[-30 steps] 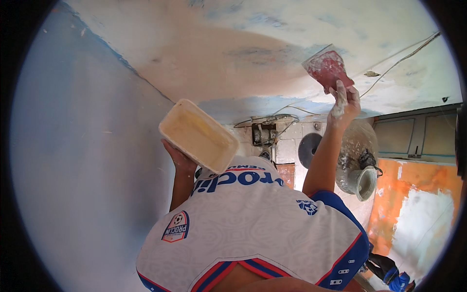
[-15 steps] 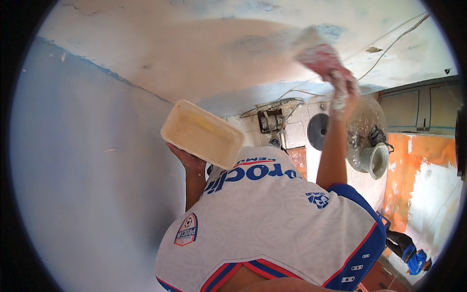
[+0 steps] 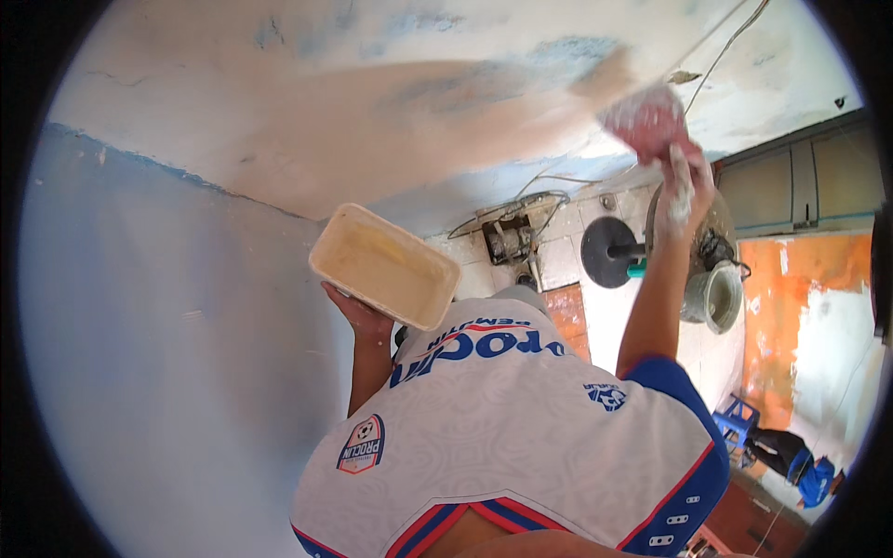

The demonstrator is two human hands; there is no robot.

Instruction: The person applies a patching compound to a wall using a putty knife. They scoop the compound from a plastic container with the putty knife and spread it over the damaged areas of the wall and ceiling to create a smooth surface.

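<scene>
A cream rectangular tub (image 3: 384,270) with rounded corners rests in my left hand (image 3: 363,312), whose fingers grip its near left side. The inside is pale, with a faint yellowish smear. My right hand (image 3: 686,186), streaked with white paste, is raised high at the right and closed around a red putty scraper (image 3: 648,123). Motion blurs the scraper, which is smeared with white; it is at the patchy wall (image 3: 502,130). I cannot tell whether its edge touches. A smooth tan-grey area spreads across the wall to its left, with blue stains showing around it.
A plain light-blue wall (image 3: 186,353) stands close on my left. Below are cables, a dirty machine (image 3: 507,240), a round black disc (image 3: 609,251) and a grey bucket (image 3: 714,298). A loose cable (image 3: 730,46) runs along the wall. A person in blue (image 3: 814,479) is at lower right, near a blue stool (image 3: 738,418).
My right hand and the scraper have shifted slightly to the right along the wall. The tub remains in my left hand, and the whole view has tilted a little.
</scene>
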